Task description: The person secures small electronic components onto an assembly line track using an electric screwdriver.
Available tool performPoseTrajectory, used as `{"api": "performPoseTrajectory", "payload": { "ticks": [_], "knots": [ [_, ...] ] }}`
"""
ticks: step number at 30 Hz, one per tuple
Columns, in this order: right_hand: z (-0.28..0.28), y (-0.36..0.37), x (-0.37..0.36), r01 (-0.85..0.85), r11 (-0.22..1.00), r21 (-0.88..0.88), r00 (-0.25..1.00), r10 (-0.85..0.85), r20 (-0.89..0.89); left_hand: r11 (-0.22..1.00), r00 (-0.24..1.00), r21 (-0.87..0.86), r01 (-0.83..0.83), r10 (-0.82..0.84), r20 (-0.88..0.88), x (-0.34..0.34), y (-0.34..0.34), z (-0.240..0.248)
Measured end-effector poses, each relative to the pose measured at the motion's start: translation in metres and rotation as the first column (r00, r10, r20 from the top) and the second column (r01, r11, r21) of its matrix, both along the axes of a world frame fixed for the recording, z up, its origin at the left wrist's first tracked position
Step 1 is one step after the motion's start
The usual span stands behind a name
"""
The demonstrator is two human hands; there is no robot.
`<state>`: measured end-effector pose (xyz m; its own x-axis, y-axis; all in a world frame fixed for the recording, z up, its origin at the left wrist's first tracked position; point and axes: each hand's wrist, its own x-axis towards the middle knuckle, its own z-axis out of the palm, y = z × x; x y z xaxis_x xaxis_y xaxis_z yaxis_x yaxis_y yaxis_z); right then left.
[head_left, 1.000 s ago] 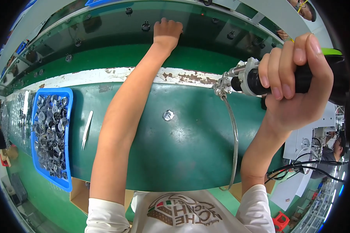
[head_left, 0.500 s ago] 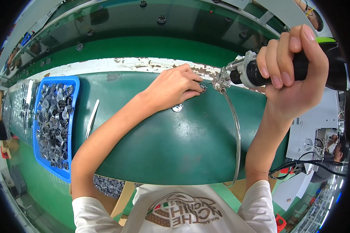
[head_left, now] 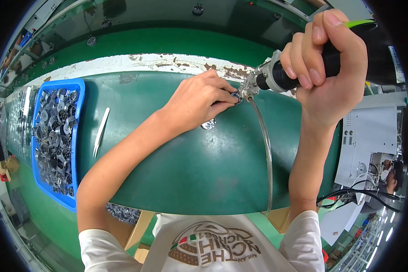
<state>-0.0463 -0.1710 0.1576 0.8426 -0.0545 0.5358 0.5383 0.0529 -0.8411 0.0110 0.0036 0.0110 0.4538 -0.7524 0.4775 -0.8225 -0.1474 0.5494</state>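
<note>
While a green-topped workbench (head_left: 190,177) spreads beneath the left hand (head_left: 197,99), a rectangular blue plastic tray (head_left: 80,97), heaped with grey and black round parts (head_left: 56,140), stands well to the left of that grip. The right hand (head_left: 333,97) wraps its fingers tightly around a thick black cylindrical tool (head_left: 377,59) whose silvery metal nose (head_left: 250,86) points toward the left hand. A clear flexible tube (head_left: 267,145) runs from that nose, between the two forearms, toward the worker. Slim pale tweezers (head_left: 101,132) lie between the tray and the left hand. A round silvery disc (head_left: 208,123) rests just beside the left hand, on the worker's side. A dark round part (head_left: 236,96) sits pinched between that hand's thumb and fingertips, just beside the nose; whether they touch cannot be told.
</note>
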Motion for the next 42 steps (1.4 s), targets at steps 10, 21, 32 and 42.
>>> {"api": "performPoseTrajectory", "payload": {
  "ticks": [10,21,32,42],
  "knots": [
    [-0.005,0.005,0.003,0.088,0.996,0.005,0.995,-0.088,-0.054,1.000,1.000,-0.013,-0.003,0.003,0.019,-0.001,0.000,0.001],
    [-0.008,0.003,0.005,0.049,0.997,0.058,0.998,-0.046,-0.044,1.000,1.000,0.011,-0.006,0.006,0.006,-0.001,0.000,0.002],
    [0.031,-0.004,-0.032,0.012,0.998,0.064,0.992,-0.020,0.125,0.994,0.984,-0.047,-0.099,0.091,-0.154,0.003,-0.002,-0.005],
    [0.007,-0.005,-0.009,-0.053,0.999,0.010,0.998,0.052,0.027,0.991,0.988,-0.081,-0.104,0.093,-0.126,0.002,-0.008,-0.003]
  ]
}}
